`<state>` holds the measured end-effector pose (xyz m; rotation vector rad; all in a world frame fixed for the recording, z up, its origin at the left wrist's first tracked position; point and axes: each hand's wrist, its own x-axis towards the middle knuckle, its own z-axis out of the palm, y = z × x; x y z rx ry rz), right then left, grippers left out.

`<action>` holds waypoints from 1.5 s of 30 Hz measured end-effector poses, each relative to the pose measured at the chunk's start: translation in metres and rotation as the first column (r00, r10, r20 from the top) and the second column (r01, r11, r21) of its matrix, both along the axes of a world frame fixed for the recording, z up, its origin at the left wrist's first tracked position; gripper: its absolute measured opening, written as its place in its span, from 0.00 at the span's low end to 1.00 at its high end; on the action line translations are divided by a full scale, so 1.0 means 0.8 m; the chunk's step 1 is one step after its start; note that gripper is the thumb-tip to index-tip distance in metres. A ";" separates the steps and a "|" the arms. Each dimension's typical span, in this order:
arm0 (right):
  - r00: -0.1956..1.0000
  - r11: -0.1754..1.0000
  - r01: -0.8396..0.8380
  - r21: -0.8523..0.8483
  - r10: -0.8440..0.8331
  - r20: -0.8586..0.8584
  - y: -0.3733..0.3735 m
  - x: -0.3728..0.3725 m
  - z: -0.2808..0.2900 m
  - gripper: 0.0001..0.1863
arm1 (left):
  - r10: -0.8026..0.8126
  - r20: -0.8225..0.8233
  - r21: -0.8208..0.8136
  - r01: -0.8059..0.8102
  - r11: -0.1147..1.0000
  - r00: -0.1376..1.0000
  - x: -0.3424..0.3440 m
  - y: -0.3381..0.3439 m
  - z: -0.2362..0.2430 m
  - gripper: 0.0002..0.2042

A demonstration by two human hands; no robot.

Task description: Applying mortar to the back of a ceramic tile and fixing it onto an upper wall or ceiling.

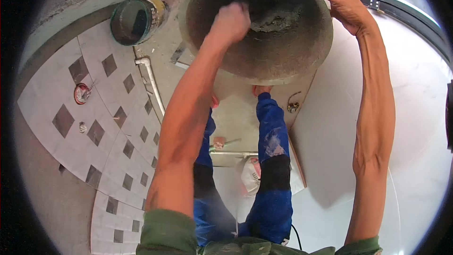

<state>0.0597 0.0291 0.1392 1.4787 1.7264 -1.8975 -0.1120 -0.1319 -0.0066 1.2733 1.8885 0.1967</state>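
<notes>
A large, round, grey mixing tub (288, 61) fills the top middle, with a dark inside and a lump of wet grey mix (276, 21). My left hand (229, 23) is closed inside the tub, near the mix; a narrow pale streak shows just above it, and what it holds is too hidden to name. My right hand (342, 4) grips the tub's upper right rim with fingers curled over it.
A bucket (137, 21) stands upper left. Left is a wall of white tiles with dark squares (61, 120); right, a large white surface (330, 137). Pipes (150, 78), a small fitting (292, 107), a bag (250, 177) and my feet (262, 89) are on the floor.
</notes>
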 end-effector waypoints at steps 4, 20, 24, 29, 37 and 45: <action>0.998 0.999 0.034 0.002 -0.035 0.046 -0.006 0.003 0.000 0.32 | -0.595 -0.210 -0.113 0.585 0.803 0.776 0.066 0.027 -0.018 0.13; 1.000 0.995 -0.021 -0.101 0.019 -0.018 -0.014 0.005 -0.003 0.31 | -0.062 0.079 0.119 0.052 0.992 0.995 0.126 0.061 -0.008 0.12; 0.995 0.990 -0.059 -0.127 0.047 -0.093 -0.016 0.006 0.008 0.32 | -0.331 -0.073 0.035 0.335 0.942 0.941 0.141 -0.009 0.020 0.15; 0.988 0.998 0.056 0.005 -0.054 -0.146 -0.029 0.014 -0.010 0.27 | -0.222 0.019 -0.285 0.218 0.933 0.975 0.076 -0.029 0.031 0.19; 0.926 0.950 0.304 -0.067 -0.311 -0.215 -0.041 0.066 -0.015 0.22 | -0.349 0.136 -0.199 0.370 0.907 0.927 0.061 -0.048 0.110 0.14; 0.752 0.770 0.589 -0.243 -0.633 -0.182 -0.042 0.147 -0.050 0.23 | -0.591 -0.039 -0.113 0.584 0.804 0.806 0.078 -0.003 0.033 0.10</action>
